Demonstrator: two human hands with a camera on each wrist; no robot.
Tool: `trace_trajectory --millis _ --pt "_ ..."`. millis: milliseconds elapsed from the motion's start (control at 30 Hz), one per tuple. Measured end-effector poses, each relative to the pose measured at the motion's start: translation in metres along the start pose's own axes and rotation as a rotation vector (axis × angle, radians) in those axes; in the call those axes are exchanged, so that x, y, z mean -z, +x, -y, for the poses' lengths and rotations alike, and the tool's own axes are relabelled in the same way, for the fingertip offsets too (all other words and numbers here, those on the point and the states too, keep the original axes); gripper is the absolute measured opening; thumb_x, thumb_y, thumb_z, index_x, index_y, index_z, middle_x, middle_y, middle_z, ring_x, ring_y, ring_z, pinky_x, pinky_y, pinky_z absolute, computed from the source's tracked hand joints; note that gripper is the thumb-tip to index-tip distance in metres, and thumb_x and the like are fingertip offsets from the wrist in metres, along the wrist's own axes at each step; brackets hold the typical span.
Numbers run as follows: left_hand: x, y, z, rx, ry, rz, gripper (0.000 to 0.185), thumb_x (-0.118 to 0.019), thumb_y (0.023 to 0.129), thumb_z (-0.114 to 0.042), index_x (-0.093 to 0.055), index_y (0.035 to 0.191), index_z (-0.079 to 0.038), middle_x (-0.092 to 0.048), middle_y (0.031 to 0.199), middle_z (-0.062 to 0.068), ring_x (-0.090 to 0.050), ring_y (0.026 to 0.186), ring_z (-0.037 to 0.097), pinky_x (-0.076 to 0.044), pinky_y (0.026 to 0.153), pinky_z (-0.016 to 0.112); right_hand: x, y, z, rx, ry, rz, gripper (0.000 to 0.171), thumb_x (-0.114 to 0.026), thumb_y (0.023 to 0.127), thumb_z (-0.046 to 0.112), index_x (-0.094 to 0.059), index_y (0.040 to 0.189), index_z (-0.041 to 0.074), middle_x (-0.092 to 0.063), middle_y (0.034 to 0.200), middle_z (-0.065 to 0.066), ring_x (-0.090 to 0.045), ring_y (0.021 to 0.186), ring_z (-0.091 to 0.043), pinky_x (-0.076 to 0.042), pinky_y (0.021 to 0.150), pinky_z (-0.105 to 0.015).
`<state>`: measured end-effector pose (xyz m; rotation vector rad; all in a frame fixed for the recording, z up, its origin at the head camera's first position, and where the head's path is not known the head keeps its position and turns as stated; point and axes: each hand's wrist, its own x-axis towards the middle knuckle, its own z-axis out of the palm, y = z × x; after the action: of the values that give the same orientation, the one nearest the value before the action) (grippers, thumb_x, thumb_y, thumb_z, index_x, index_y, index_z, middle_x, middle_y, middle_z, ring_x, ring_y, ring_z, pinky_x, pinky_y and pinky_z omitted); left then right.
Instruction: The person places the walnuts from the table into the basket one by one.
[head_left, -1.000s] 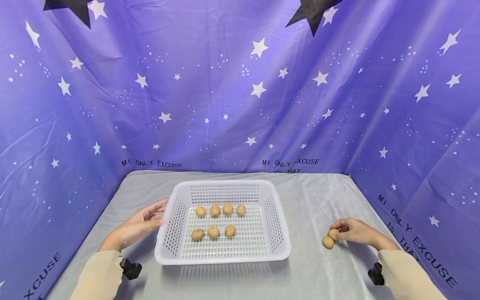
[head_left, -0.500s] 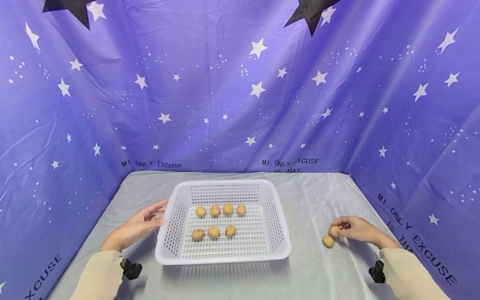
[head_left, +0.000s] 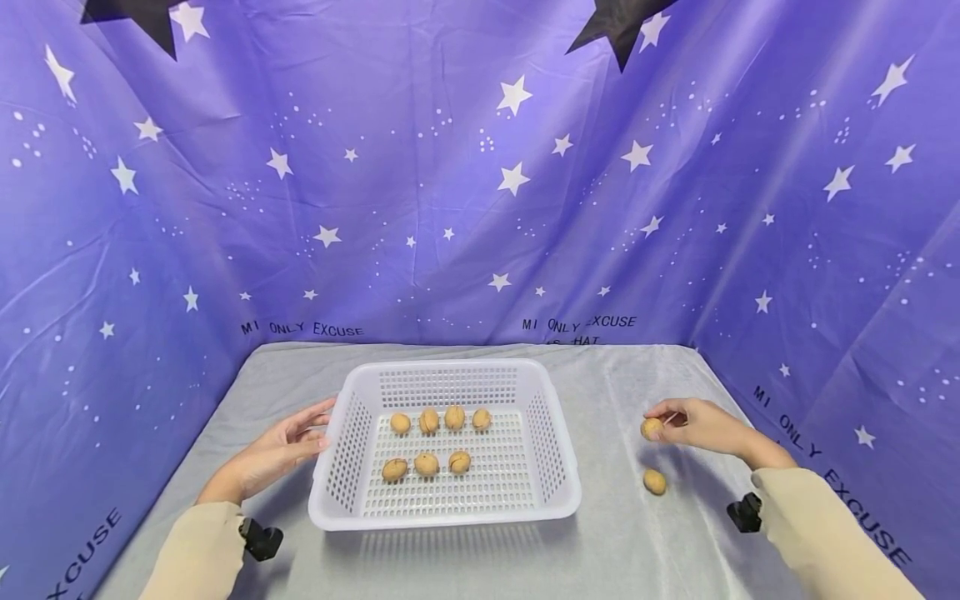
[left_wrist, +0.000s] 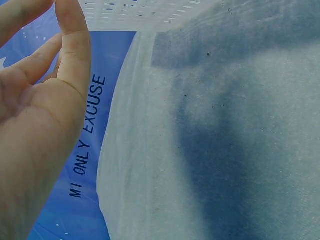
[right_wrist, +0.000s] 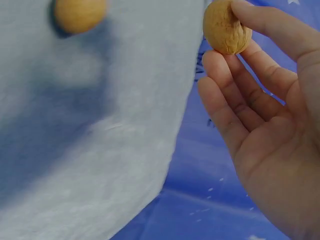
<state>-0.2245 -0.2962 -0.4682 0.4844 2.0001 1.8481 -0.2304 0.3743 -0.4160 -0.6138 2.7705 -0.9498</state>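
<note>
My right hand [head_left: 712,427] pinches a walnut [head_left: 652,429] between thumb and fingers, lifted off the cloth. In the right wrist view, the same tan, ridged walnut [right_wrist: 227,27] sits at the fingertips. A second walnut [head_left: 654,482] lies on the cloth below that hand. Left of centre stands a white perforated plastic basket [head_left: 442,523]. Inside it are two rows of walnuts, a back row with several such as this walnut [head_left: 454,417] and a front row of three. My left hand [head_left: 273,450] touches the basket's left side with fairly straight fingers; their contact is partly hidden.
Grey cloth [head_left: 615,550] covers the table. A purple star-printed curtain [head_left: 420,208] closes off the back and both sides. Each wrist carries a small black camera mount, such as the left mount [head_left: 261,539].
My right hand has raised one walnut off the cloth and moved it away from the other, slightly left and farther back. The left hand and the basket stay in place.
</note>
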Motion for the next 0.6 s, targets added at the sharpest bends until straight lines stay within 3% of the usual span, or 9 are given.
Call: trace_trajectory --millis 300,600 --pt "-0.001 -0.001 -0.001 -0.007 -0.002 0.001 0.07 -0.055 0.101 -0.001 -0.016 0.159 -0.003 -0.03 0.151 0.03 -0.055 0.122 0.024 -0.047 0.099 0.031 0.006 0.024 0.03 0.05 -0.004 0.006 0.037 -0.077 0.09 0.024 -0.069 0.12 0.002 -0.07 0.102 -0.001 -0.063 0.09 -0.016 -0.053 0.076 -0.029" --pt "-0.002 -0.001 -0.001 -0.008 0.006 -0.004 0.07 -0.055 0.101 -0.001 -0.017 0.159 -0.003 -0.031 0.151 0.03 -0.056 0.122 0.023 -0.048 0.099 0.03 0.002 0.062 0.069 0.126 -0.07 0.051 0.039 -0.078 0.088 0.03 -0.071 0.116 0.004 -0.071 0.108 -0.004 -0.067 0.096 -0.019 -0.055 0.086 -0.037"
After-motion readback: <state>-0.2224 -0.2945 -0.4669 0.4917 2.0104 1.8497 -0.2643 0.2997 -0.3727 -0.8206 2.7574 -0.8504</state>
